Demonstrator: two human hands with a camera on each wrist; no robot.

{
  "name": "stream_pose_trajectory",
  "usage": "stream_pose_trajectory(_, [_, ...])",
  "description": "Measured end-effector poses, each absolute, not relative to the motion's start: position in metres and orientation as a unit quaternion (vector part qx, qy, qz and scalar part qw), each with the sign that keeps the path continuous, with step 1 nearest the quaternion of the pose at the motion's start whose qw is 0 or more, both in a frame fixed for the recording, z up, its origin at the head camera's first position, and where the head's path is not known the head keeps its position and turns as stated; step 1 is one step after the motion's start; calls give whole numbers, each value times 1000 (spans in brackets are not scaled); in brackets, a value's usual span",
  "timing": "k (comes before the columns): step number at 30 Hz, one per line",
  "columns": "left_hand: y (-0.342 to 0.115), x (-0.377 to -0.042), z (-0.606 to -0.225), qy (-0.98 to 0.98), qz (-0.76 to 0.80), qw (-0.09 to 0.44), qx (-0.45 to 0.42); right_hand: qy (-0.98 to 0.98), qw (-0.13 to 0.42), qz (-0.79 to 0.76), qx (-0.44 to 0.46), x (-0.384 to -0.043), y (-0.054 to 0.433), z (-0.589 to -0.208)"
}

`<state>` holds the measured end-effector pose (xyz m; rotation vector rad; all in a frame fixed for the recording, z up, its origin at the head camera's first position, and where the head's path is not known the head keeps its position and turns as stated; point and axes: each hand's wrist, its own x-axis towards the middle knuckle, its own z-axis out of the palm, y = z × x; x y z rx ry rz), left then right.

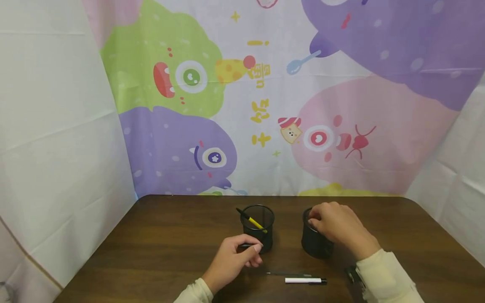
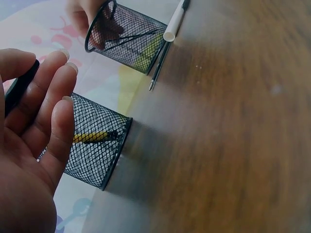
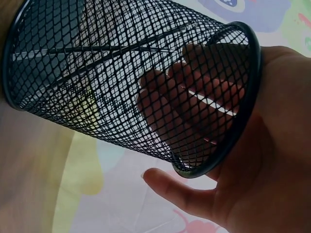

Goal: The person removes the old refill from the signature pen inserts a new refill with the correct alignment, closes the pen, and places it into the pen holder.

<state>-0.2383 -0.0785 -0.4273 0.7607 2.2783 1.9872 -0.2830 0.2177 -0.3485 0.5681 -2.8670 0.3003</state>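
My left hand (image 1: 236, 259) pinches a slender black pen part (image 2: 22, 87) between thumb and fingers, just in front of the left mesh pen holder (image 1: 259, 240). A yellow and black pen (image 1: 251, 219) leans inside that holder. My right hand (image 1: 337, 225) reaches into the right mesh pen holder (image 1: 316, 244) from above. In the right wrist view its fingers (image 3: 194, 97) are inside the mesh, while the thumb stays outside, apart from the wall. Thin dark rods (image 3: 102, 48) lie within this holder, close to the fingertips; no grip on them shows.
A white pen barrel with a black end (image 1: 303, 280) lies on the brown wooden table (image 1: 170, 240), in front of the holders. Beside it is a thin pen refill (image 1: 286, 274). A printed cloth (image 1: 265, 168) hangs behind the table, with white cloth at both sides.
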Motion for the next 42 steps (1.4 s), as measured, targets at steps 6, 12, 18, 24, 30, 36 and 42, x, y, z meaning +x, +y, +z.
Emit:
stream_pose_trajectory(6, [-78,-238,-427,730,639,13,241,-974,85,103,182,-285,217,-347])
stream_pose_trajectory(12, [-77,-237,-427,732,637,12,241,-976,78,109,173,-287,215,-348])
stream_pose_trajectory(18, [-77,-237,-429,736,634,9,239,-976,76,115,166,-289,214,-350])
stream_pose_trajectory(24, [-78,-238,-429,735,635,12,239,-977,83,113,159,-289,214,-351])
stream_pose_trajectory(30, [-78,-237,-429,735,633,10,241,-979,70,113,152,-290,212,-350])
stream_pose_trajectory(36, [-78,-238,-429,737,630,9,242,-981,45,113,151,-291,211,-349])
stream_pose_trajectory(42, [-78,-238,-428,738,630,11,243,-981,45,116,148,-291,211,-349])
